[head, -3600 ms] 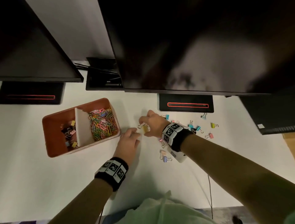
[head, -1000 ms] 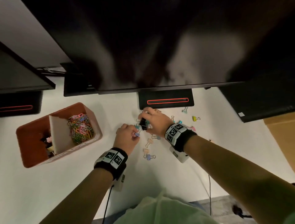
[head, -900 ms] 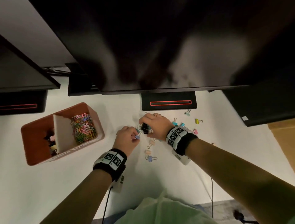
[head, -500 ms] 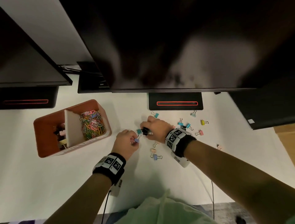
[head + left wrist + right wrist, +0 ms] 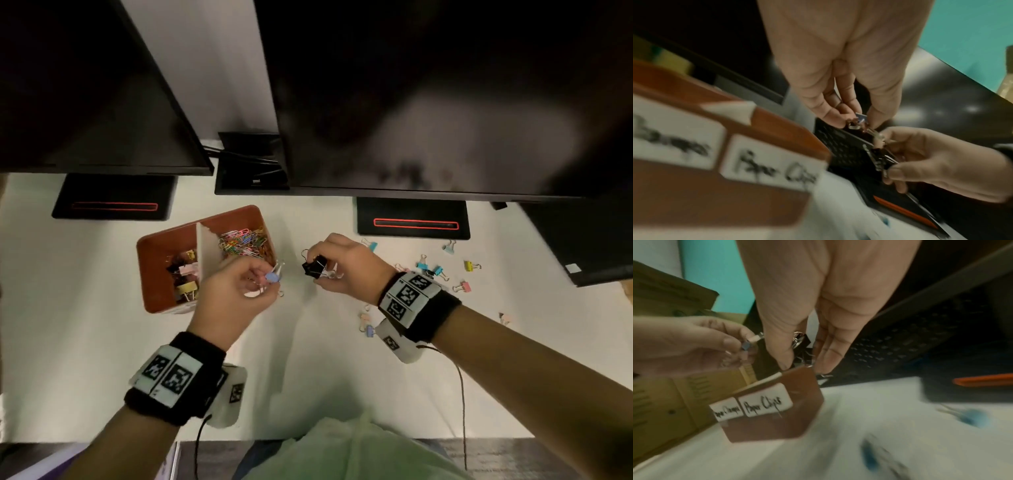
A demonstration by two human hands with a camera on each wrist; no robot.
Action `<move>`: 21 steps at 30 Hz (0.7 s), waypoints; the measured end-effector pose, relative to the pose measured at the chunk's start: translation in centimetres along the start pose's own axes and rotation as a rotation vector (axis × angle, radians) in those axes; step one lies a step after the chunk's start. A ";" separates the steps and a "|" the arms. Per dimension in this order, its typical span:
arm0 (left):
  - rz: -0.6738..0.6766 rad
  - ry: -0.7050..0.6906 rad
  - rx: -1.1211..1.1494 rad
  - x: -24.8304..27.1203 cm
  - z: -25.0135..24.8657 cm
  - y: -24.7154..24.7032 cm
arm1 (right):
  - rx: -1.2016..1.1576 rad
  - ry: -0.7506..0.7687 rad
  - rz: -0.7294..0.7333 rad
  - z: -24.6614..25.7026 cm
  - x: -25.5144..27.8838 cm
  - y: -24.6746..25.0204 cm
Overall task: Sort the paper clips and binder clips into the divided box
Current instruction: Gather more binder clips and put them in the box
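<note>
Black binder clip [image 5: 314, 266] — pinched in right hand [image 5: 346, 263].

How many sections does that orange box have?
2. The left section holds binder clips, the right section holds colourful paper clips. A white divider stands between them. No third section shows.

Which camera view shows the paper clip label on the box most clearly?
The right wrist view: the label on the box faces the camera and reads "Paper Clips". The left wrist view shows it larger but blurred and cut off. The head view looks into the box, hiding it.
</note>
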State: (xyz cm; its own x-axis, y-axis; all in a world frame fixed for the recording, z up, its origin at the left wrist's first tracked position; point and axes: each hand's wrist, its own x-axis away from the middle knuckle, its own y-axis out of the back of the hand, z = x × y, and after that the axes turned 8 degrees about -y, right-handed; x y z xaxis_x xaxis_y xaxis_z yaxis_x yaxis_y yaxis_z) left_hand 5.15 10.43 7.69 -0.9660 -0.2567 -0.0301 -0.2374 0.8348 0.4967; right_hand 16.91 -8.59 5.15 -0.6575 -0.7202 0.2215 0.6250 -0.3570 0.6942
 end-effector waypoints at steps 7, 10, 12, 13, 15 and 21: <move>-0.248 0.209 -0.178 0.1 4.9 10.5 | -0.022 0.204 0.072 12.0 -6.9 -3.8; -0.181 0.256 -0.234 -0.2 7.2 11.6 | 0.028 0.156 0.121 15.0 -9.8 -6.3; -0.136 0.286 -0.199 -0.3 8.0 11.7 | 0.056 0.100 0.151 15.5 -10.7 -7.2; -0.134 0.295 -0.180 -0.4 8.1 11.8 | 0.056 0.077 0.154 15.4 -10.7 -7.3; -0.148 0.281 -0.182 -0.4 7.8 12.1 | 0.034 0.047 0.117 14.4 -10.0 -6.4; -0.138 0.059 -0.137 1.1 3.7 9.6 | 0.087 -0.069 -0.111 6.4 -5.4 -1.5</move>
State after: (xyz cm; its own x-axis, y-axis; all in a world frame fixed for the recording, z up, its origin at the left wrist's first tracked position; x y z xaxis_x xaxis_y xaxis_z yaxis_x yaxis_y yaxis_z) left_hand 1.41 19.97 9.26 -0.9165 -0.3960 -0.0570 -0.3472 0.7165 0.6051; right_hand 16.88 -0.37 7.29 -0.7493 -0.6359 0.1846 0.5101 -0.3765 0.7733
